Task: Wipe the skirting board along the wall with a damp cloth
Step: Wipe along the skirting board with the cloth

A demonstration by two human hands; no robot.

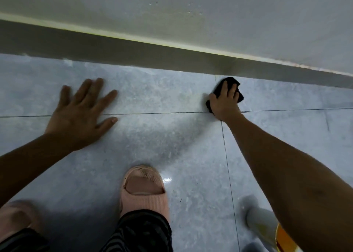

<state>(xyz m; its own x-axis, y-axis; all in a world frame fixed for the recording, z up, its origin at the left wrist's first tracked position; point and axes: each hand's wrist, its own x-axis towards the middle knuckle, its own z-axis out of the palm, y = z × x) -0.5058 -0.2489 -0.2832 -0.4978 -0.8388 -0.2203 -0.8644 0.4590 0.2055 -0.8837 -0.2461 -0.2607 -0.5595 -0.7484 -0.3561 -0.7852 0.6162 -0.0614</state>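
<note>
Gripping the dark cloth (232, 88) on the floor tiles (172, 140) at one o'clock, just short of the skirting board (133, 51), the right hand (225, 103) seems poised between strokes, needing a lift onto the board, while the left hand (80, 111) braces flat and open at ten o'clock.

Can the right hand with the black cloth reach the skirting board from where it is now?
Probably yes. The right hand presses the black cloth on the floor tile close to the skirting board, and nothing lies between them.
</note>
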